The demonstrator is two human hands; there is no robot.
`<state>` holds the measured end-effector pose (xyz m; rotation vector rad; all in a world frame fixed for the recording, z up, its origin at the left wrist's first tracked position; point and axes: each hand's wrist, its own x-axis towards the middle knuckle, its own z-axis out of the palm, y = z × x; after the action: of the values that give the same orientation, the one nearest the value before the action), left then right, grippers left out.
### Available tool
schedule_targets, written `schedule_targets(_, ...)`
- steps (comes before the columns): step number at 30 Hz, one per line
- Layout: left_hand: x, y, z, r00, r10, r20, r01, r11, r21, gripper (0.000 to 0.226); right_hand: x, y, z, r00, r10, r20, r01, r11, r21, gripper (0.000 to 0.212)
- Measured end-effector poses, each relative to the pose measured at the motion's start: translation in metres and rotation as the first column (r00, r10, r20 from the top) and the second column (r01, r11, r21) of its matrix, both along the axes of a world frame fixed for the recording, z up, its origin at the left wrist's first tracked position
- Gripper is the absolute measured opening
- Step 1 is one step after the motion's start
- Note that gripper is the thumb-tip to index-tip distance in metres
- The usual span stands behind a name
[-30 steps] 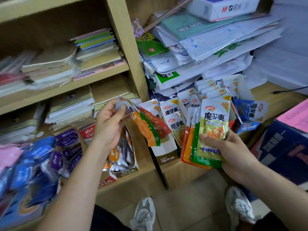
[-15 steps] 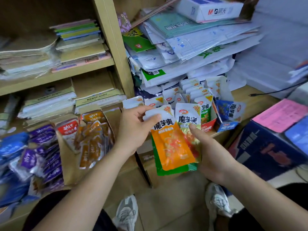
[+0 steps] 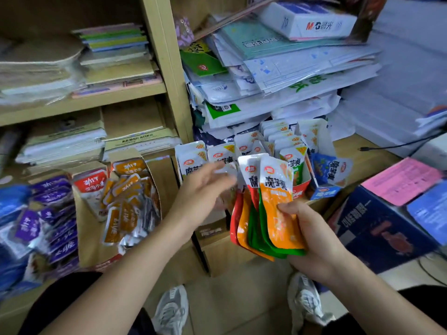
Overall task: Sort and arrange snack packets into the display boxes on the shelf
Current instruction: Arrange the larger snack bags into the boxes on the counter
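I'm looking at pale wooden shelving (image 3: 167, 68) on the left of my feed, its boards loaded with flat stacks of notebooks (image 3: 113, 44). To the right, a wooden counter (image 3: 370, 158) carries a slumped heap of plastic-wrapped paper goods (image 3: 302, 76), topped by a white box (image 3: 309, 20). Beige floor tiles (image 3: 242, 298) show below. A dark blue carton (image 3: 377, 226) stands at the right with a pink sheet (image 3: 401, 180) on it. The light is soft and even.
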<state>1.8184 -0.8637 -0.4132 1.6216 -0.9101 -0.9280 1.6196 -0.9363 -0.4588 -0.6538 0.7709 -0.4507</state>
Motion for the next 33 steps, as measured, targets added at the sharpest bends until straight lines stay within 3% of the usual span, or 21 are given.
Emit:
schedule_targets(3,-0.021,0.014,-0.007,0.979,-0.168,-0.115,0.178,0.980,0.085,0.035,0.001,0.000,0.003,0.996,0.001,0.092,-0.006,0.999,0.053,0.058)
schedule_targets(6,-0.032,0.017,-0.020,0.995,-0.091,0.037,0.091,0.996,0.005,0.050,0.006,0.003,0.010,0.987,-0.005,0.163,-0.004,0.998,0.057,0.049)
schedule_targets(10,-0.039,0.021,-0.020,0.992,0.007,0.124,0.005,0.996,-0.094,0.058,0.012,0.010,0.013,0.992,0.025,0.125,-0.020,0.999,-0.041,0.072)
schedule_targets(13,-0.037,0.021,-0.017,0.975,0.033,0.222,-0.009,0.994,-0.113,0.069,0.014,0.008,0.014,0.997,-0.019,0.070,0.022,0.999,-0.043,0.052)
schedule_targets(19,-0.024,0.016,-0.014,0.991,0.076,0.110,-0.058,0.987,-0.152,0.069,0.014,0.003,0.017,0.993,-0.101,0.066,0.096,0.992,0.080,0.047)
schedule_targets(24,-0.018,0.014,-0.018,0.983,-0.049,0.179,0.065,0.994,-0.084,0.122,0.014,0.004,0.017,0.987,-0.063,0.147,0.050,0.995,0.089,0.047)
schedule_targets(28,-0.016,0.013,-0.021,0.989,-0.047,0.139,0.067,0.988,-0.143,0.108,0.013,0.003,0.017,0.988,-0.061,0.139,0.050,0.995,0.081,0.043)
schedule_targets(33,-0.021,0.012,-0.018,0.992,0.032,0.120,0.000,0.965,-0.261,0.095,0.010,-0.003,0.012,0.980,-0.189,0.068,0.182,0.978,0.100,0.046)
